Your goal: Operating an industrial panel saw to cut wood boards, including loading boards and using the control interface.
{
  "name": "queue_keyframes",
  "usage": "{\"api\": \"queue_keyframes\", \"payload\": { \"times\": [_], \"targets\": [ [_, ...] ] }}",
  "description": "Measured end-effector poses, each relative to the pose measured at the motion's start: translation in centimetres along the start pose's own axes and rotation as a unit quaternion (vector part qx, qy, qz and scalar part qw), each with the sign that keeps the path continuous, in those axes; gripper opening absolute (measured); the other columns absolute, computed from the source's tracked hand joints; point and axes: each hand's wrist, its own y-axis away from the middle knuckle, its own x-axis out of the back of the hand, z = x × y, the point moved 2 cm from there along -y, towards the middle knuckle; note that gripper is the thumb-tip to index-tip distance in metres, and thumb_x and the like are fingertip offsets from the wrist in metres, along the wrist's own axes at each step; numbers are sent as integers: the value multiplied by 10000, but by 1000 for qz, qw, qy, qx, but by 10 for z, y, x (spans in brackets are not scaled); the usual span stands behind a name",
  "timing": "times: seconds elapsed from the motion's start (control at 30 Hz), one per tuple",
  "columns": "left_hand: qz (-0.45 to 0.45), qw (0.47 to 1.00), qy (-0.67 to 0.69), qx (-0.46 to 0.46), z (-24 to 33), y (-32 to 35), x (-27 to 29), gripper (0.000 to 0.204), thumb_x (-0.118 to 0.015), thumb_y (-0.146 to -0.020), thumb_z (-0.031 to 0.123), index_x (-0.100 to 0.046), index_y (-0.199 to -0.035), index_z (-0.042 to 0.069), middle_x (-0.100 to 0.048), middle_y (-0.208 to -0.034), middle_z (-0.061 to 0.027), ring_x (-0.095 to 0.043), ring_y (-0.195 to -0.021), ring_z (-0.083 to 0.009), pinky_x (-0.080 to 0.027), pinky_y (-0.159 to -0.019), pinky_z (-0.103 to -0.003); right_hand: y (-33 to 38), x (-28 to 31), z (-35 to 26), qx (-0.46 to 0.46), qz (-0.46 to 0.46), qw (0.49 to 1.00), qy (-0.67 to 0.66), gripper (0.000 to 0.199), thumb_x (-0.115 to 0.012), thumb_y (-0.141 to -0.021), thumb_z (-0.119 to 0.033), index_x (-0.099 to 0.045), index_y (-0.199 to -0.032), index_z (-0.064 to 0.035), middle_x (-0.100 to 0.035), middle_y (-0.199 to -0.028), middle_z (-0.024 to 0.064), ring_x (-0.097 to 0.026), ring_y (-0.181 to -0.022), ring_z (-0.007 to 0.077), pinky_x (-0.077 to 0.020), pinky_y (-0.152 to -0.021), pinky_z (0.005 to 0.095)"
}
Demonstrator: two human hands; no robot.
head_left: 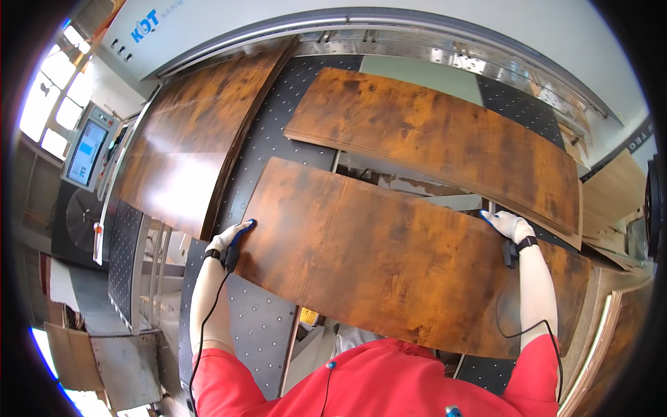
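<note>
A long brown wood-grain panel (375, 257) lies in front of me, slanting down to the right, its near edge close to my body. At its left end, my left hand (231, 238), in a white glove with blue fingertips, grips the edge; the fingers underneath are hidden. My right hand (508, 226), gloved the same way, holds the far edge toward the right end. Part of that grip is out of sight. Beyond the panel lies a stack of similar panels (431, 139). A taller stack of wood-grain panels (187, 139) rests on the left.
Black studded table sections (260, 313) support the boards, with gaps between them. A pale machine beam (361, 28) spans the back. On the left stands a control screen (90, 153). More boards (611, 347) lean at the right. Cables run along both my forearms.
</note>
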Motion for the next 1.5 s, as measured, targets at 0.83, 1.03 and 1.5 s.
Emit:
{"api": "queue_keyframes", "payload": {
  "times": [0.83,1.03,1.5],
  "targets": [
    [359,824,146,-414,-108,123,-50,438,-677,-960,97,-548,-1363,-16,-617,-1295,-97,-579,-1148,-157,-474,-992,-278,7,-49,54,149,531,809,-205,610,-578,-1002,-380,-447,-1450,11,-445,-1491,264,-395,-1397,410,-304,-1171,461],
    [338,848,277,-301,-264,272,-139,347,-639,-978,89,-606,-1302,-29,-675,-1226,-85,-615,-1127,-147,-477,-1010,-286,63,-77,9,282,497,813,-114,577,-627,-988,-322,-476,-1419,30,-491,-1463,228,-434,-1372,382,-323,-1167,465],
    [180,825,502,-187,-504,491,-217,467,-602,-923,38,-531,-1382,-18,-614,-1343,-120,-561,-1261,-194,-446,-1060,-315,317,-278,-273,458,133,835,-272,572,-637,-988,-224,-438,-1461,31,-494,-1488,162,-464,-1377,276,-335,-1169,402]
  ]
}}
